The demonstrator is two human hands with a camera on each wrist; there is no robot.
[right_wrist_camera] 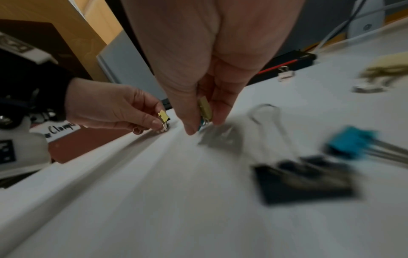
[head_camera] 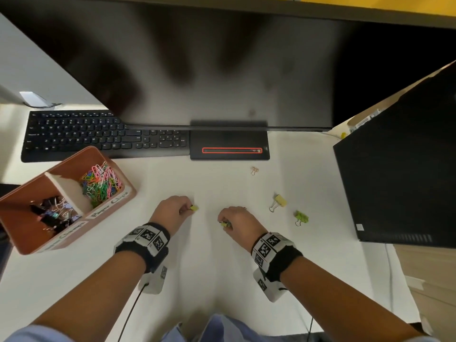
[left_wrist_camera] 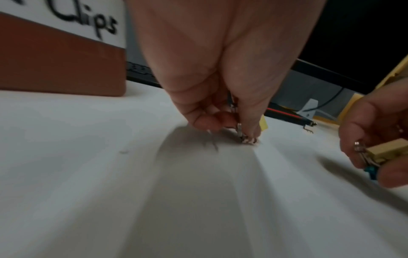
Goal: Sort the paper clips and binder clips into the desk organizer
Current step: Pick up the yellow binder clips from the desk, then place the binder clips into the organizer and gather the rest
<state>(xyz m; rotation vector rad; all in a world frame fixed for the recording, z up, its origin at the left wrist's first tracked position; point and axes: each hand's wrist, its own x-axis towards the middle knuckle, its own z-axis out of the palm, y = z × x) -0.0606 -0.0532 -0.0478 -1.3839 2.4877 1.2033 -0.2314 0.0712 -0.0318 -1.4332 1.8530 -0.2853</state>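
Note:
My left hand (head_camera: 187, 208) pinches a small yellow binder clip (head_camera: 194, 208) against the white desk, mid-front. In the left wrist view its fingertips (left_wrist_camera: 249, 134) press the clip's wire handles down. My right hand (head_camera: 223, 222) grips another yellow binder clip (right_wrist_camera: 204, 110), with a bit of a blue clip (right_wrist_camera: 199, 126) under it. The brown organizer (head_camera: 24, 240) stands at the left, with coloured paper clips (head_camera: 101, 183) in its right compartment and binder clips (head_camera: 53, 213) in its left.
Loose on the desk to the right lie a yellow binder clip (head_camera: 278, 202), a green one (head_camera: 301, 217) and a tiny pinkish one (head_camera: 254, 170). The right wrist view shows a black clip (right_wrist_camera: 302, 181) and a blue clip (right_wrist_camera: 351, 143). A keyboard (head_camera: 98, 134), monitor base (head_camera: 229, 149) and black case (head_camera: 399, 169) border the area.

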